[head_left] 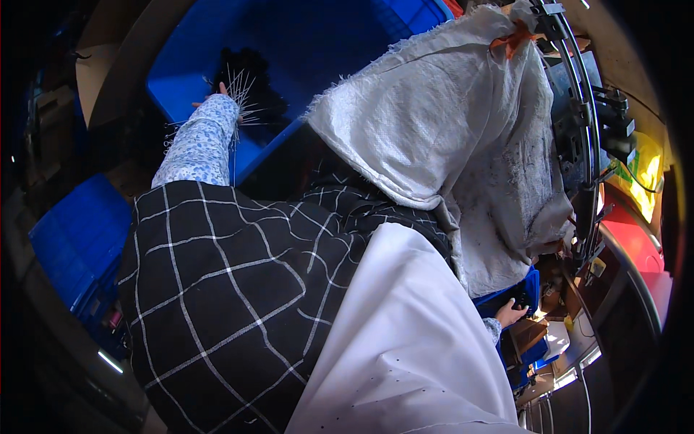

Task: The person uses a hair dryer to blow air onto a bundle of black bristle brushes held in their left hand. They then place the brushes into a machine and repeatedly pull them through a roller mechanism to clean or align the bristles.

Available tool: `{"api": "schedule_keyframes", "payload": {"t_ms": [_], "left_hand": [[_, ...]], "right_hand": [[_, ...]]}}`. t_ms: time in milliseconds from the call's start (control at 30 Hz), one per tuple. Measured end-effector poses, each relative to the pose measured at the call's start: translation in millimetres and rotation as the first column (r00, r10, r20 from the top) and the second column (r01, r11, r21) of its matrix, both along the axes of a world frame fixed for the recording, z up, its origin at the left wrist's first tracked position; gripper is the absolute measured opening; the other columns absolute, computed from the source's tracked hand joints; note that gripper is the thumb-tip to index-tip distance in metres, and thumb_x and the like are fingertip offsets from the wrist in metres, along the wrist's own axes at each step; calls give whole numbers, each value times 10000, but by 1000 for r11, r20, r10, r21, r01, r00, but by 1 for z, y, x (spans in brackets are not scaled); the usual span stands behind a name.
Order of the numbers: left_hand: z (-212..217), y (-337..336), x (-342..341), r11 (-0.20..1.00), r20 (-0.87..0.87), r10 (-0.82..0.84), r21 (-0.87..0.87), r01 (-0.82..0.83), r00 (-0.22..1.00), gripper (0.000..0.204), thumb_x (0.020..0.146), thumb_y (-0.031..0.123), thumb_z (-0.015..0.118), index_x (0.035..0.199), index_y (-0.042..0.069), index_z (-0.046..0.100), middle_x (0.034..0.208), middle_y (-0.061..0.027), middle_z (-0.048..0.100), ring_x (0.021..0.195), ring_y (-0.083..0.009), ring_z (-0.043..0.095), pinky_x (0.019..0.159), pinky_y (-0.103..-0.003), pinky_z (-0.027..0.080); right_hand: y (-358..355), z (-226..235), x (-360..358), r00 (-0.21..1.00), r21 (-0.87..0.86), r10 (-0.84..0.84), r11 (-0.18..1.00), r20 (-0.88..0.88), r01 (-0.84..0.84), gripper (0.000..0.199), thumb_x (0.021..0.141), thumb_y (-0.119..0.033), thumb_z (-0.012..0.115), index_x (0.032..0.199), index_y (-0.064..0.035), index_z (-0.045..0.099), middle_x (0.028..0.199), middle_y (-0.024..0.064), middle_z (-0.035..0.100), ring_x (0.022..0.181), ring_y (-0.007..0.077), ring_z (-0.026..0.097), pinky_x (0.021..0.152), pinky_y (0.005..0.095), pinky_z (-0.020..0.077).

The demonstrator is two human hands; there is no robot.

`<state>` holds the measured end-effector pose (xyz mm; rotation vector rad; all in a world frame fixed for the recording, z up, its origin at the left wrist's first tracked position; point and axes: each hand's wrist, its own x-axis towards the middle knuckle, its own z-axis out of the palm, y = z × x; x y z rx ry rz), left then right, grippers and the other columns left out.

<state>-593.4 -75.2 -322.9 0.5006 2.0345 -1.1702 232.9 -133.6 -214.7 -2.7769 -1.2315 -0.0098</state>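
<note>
Factory workshop, blue plastic crates (303, 43), woven white sack (448, 116), metal machine frame (578, 123) with cables

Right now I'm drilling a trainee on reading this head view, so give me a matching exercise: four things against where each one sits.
Things:
1. left hand
2. right hand
3. white woven sack
4. checked black cloth

Places:
A. lower right, by a small blue box
B. upper middle to right
C. upper left, in the blue crate at the bundle of thin metal pins
D. lower left and middle

Pairs: 1-C, 2-A, 3-B, 4-D
</note>
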Motion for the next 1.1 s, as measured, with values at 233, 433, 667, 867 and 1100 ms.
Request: {"api": "schedule_keyframes", "payload": {"t_ms": [233,433,667,867,1100], "left_hand": [[-16,-42,-38,991,52,-114,77,109,992,805,654,361,647,1214,19,182,1143,-146,391,1016,-274,406,858,-331,341],[-16,-54,-27,994,81,-62,100,54,995,612,662,315,625,1083,21,292,977,-130,441,857,-253,442,747,-324,377],[-43,-68,-8,993,197,-33,114,11,980,395,671,262,599,930,23,420,782,-112,500,671,-227,484,618,-316,418],[-69,-103,11,837,408,488,32,-546,772,230,680,217,577,798,25,531,616,-96,551,512,-206,520,507,-309,453],[62,-45,-1,-447,416,521,-611,-653,-746,467,711,149,530,1094,-74,381,731,-38,457,612,-111,454,595,-221,380]], "right_hand": [[10,-10,-3,996,-32,65,997,-63,-67,577,761,-182,581,1231,2,302,1118,170,454,1025,291,451,897,338,341],[9,-36,-3,972,-30,24,999,-233,-32,536,778,-114,550,1241,-18,297,1122,167,460,1018,276,458,889,324,348],[3,-54,0,960,57,25,998,-281,-9,516,777,-63,524,1240,-19,301,1101,156,484,1002,258,477,868,317,363],[6,-56,10,898,254,-84,944,-432,210,526,771,-97,574,1232,-45,325,1102,139,497,1032,225,475,890,310,357],[27,-40,3,873,310,-109,908,-476,283,541,756,-92,574,1233,-38,325,1100,138,492,961,221,519,838,315,404]]}}
